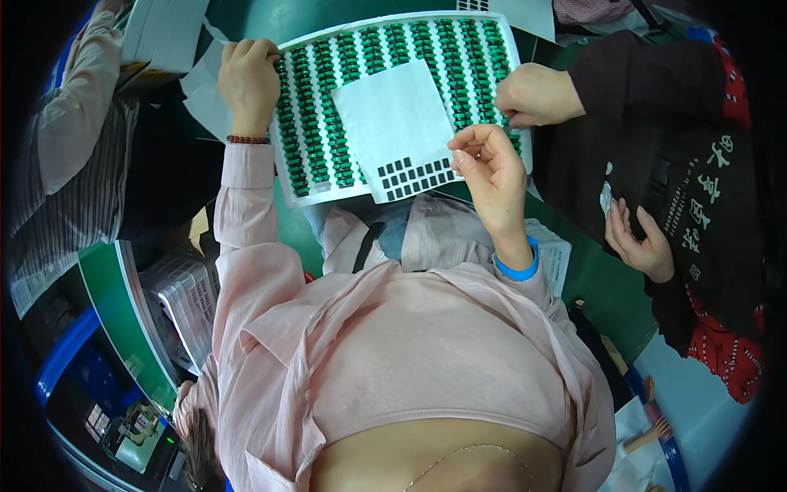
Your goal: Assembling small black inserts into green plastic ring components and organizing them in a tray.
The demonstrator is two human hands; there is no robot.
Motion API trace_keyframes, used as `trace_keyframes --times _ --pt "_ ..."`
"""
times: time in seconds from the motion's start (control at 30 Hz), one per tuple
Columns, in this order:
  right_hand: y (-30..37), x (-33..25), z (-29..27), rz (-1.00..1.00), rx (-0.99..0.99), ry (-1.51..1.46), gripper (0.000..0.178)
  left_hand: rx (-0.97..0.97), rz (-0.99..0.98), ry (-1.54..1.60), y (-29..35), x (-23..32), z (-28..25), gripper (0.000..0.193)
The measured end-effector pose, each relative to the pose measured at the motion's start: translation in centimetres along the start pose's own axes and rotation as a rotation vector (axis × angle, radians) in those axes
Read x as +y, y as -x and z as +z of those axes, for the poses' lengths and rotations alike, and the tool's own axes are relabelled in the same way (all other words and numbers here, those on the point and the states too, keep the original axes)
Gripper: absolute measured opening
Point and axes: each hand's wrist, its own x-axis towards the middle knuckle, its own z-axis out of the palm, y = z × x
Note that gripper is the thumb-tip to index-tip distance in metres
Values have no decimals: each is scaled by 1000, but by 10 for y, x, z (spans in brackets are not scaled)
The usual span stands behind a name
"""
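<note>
A white tray (525,49) holds rows of small green coil-like parts with dark bands (373,51). Across its near middle lies a white sheet (389,111), its lower part carrying rows of small black rectangular stickers (402,182). At the tray's upper left corner, my left hand (250,86) is closed, fingers curled down by the end of the leftmost rows; what they grip is hidden. Beside the sheet's right edge, next to the stickers, my right hand (494,176) has thumb and forefinger drawn together in a pinch. Anything between those fingertips is too small to make out.
On the right, a co-worker's closed hand (537,94) reaches the tray's right edge. Their other hand (639,242) holds a small crumpled white piece (606,197). Another person's sleeve (70,156) shows at left, near a white box (164,37). Clear plastic trays (184,299) stand lower left.
</note>
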Motion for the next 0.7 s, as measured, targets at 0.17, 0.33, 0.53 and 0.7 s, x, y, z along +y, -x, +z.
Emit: trace_keyframes --times 0.17,0.33,0.53,0.7 --pt "-5 -7 -2 -137 73 396 14 -62 -3 -52 10 3 -3 12" --pt "-4 -6 1 -332 -41 684 17 -110 -57 52 28 22 -46 25" --pt "-3 9 2 -469 -84 842 20 -45 -243 248 61 67 -62 23" --pt "-7 7 5 -491 -137 926 12 -65 -235 280 79 72 -80 18"
